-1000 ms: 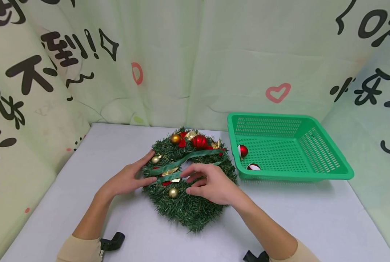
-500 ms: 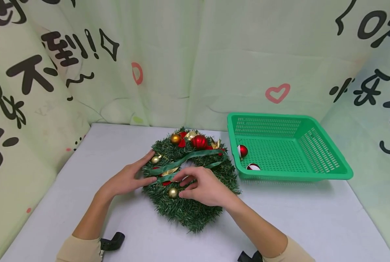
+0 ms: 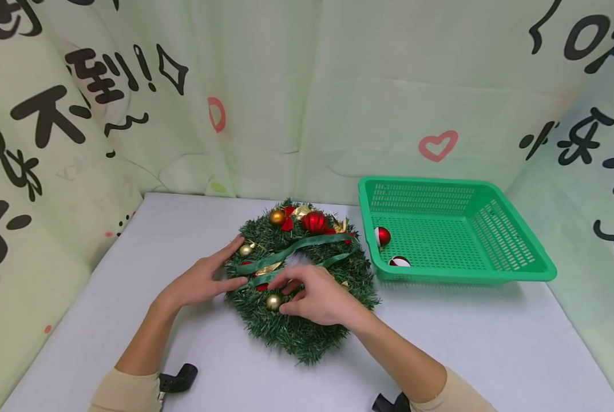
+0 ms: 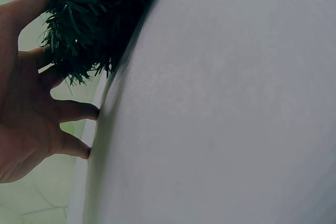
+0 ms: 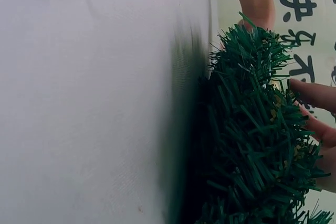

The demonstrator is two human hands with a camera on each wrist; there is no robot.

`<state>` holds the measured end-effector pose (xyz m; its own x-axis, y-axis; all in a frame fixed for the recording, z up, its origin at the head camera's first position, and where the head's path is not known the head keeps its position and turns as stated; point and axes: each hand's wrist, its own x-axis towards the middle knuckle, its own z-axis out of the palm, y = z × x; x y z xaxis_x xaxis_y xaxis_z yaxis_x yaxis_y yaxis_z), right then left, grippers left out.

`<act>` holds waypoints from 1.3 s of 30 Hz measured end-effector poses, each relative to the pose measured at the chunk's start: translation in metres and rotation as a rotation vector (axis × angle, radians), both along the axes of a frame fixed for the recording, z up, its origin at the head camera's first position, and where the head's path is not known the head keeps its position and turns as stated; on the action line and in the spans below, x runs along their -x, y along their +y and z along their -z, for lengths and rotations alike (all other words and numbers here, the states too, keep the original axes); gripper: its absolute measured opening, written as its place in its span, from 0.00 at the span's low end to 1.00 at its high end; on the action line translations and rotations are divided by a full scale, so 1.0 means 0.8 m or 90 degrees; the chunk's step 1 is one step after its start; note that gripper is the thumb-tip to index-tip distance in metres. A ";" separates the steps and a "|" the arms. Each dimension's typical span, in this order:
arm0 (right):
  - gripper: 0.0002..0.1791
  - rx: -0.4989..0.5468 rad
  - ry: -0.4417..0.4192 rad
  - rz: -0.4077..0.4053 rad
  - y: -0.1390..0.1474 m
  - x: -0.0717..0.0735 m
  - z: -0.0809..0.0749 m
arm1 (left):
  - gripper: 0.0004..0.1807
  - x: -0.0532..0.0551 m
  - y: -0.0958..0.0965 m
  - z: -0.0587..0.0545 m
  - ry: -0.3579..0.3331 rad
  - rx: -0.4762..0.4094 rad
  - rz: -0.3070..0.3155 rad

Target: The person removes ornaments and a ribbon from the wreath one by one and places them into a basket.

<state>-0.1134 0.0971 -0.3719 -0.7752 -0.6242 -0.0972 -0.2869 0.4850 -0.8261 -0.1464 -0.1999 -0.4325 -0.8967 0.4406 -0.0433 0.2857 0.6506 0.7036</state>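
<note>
A green tinsel wreath (image 3: 307,343) lies on the white table, trimmed with a red ball (image 3: 315,222), gold balls and green ribbon (image 3: 312,241). My left hand (image 3: 203,278) rests at its left edge, thumb over the ribbon end and fingers spread. In the left wrist view two fingertips of that left hand (image 4: 31,108) reach down to the table. Over the wreath's middle, my right hand (image 3: 317,294) has bent fingers, index tip by the lower ribbon and thumb right beside a small gold ball (image 3: 273,302). Thumb and index stand apart. The right wrist view shows wreath needles (image 5: 252,129) hiding its fingertips.
A green plastic basket (image 3: 466,274) stands at the back right, close to the wreath. Inside it lie a red and white ball (image 3: 383,236) and another ball (image 3: 399,262). Printed curtains (image 3: 307,114) enclose the table (image 3: 224,366) at the back and sides.
My right hand has moved left and slightly down across the wreath, from right of the small gold ball to right beside it. My left hand has stayed in place.
</note>
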 end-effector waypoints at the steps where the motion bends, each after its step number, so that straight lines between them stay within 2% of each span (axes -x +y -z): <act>1: 0.18 -0.008 0.004 -0.002 -0.001 0.000 0.001 | 0.50 0.000 0.000 0.000 0.001 0.000 0.001; 22: 0.15 -0.099 0.104 -0.021 -0.017 -0.003 0.006 | 0.52 0.000 0.004 0.001 -0.017 -0.007 -0.008; 30: 0.14 -0.099 0.081 -0.005 -0.020 -0.007 0.007 | 0.52 0.000 0.003 0.001 -0.015 -0.005 -0.006; 39: 0.13 -0.091 0.079 -0.003 -0.021 -0.007 0.008 | 0.52 0.000 0.001 0.000 -0.011 -0.002 -0.003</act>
<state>-0.1081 0.0805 -0.3782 -0.7844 -0.6140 -0.0884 -0.3850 0.5936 -0.7067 -0.1461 -0.1990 -0.4329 -0.8977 0.4368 -0.0575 0.2707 0.6499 0.7102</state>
